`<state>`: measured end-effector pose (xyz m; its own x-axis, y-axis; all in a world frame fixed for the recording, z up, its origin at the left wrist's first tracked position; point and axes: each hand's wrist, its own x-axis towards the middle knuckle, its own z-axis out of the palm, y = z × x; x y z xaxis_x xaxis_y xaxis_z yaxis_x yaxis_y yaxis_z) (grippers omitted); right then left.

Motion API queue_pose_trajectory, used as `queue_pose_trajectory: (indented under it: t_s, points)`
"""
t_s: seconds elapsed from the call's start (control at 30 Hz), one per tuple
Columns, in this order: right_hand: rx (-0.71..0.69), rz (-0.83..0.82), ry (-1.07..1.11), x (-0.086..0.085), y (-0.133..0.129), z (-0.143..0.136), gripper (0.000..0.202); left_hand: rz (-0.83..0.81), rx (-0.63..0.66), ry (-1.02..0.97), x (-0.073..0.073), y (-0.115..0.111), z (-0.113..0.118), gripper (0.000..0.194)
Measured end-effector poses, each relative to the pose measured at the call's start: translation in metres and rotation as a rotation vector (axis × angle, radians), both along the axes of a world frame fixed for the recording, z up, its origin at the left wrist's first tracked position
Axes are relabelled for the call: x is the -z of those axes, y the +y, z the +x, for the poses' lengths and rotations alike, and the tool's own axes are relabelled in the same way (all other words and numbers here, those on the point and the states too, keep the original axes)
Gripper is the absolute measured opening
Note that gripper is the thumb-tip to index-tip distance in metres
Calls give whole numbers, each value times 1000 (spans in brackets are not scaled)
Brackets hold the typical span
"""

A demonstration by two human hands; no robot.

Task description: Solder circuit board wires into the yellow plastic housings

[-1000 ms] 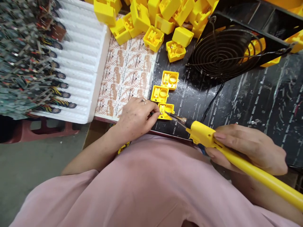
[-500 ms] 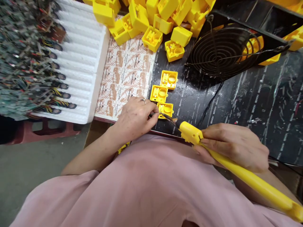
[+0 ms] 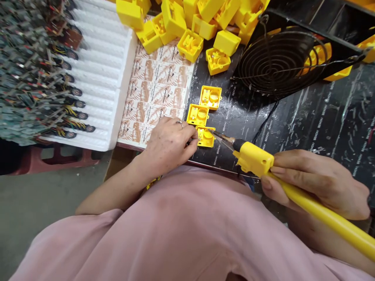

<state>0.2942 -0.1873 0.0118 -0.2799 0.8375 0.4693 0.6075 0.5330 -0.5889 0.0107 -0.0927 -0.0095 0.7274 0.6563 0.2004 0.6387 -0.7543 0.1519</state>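
My right hand (image 3: pixel 316 183) grips a yellow soldering iron (image 3: pixel 256 159) with a black collar and a slim metal tip. The tip points left, reaching the right side of the nearest small yellow case (image 3: pixel 206 136); whether it touches cannot be told. My left hand (image 3: pixel 172 140), wearing a ring, has its fingers drawn together at that case's left edge. What they pinch is hidden. Two more open yellow cases, one in the middle (image 3: pixel 198 115) and one farther back (image 3: pixel 210 97), sit in a stepped row behind it, each with a round perforated recess.
A black fan (image 3: pixel 272 70) with a wire grille stands at the back right. Yellow cases (image 3: pixel 190 45) are heaped along the back. At left, a white foam tray (image 3: pixel 98 78) carries many wired circuit boards (image 3: pixel 32 78). A reddish plastic stool (image 3: pixel 58 160) is below it.
My right hand has drawn the soldering iron to the right, and its tip has shifted from the left part of the nearest case to its right side. My left hand has hardly moved.
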Motion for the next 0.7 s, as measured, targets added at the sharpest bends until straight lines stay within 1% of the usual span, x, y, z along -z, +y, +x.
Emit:
queue_pose_trajectory:
  t_s: [0.1, 0.17, 0.37, 0.53, 0.6, 0.7]
  points:
    - [-56, 27, 73, -2, 5, -3, 37, 2, 4, 5, -1, 0, -1, 17]
    - [-56, 46, 59, -4, 7, -6, 46, -7, 0, 12, 0, 0, -1, 17]
    - [-63, 75, 56, -2, 10, -9, 41, -47, -21, 29, 3, 0, -1, 17]
    - [-72, 65, 53, 0, 11, -10, 45, -66, -38, -19, 5, -2, -3, 21]
    - [-62, 79, 78, 2, 12, -12, 45, -50, -69, -65, 7, -3, -4, 22]
    - [-3, 95, 63, 4, 12, -14, 39, -40, -137, -109, 12, -4, -6, 20]
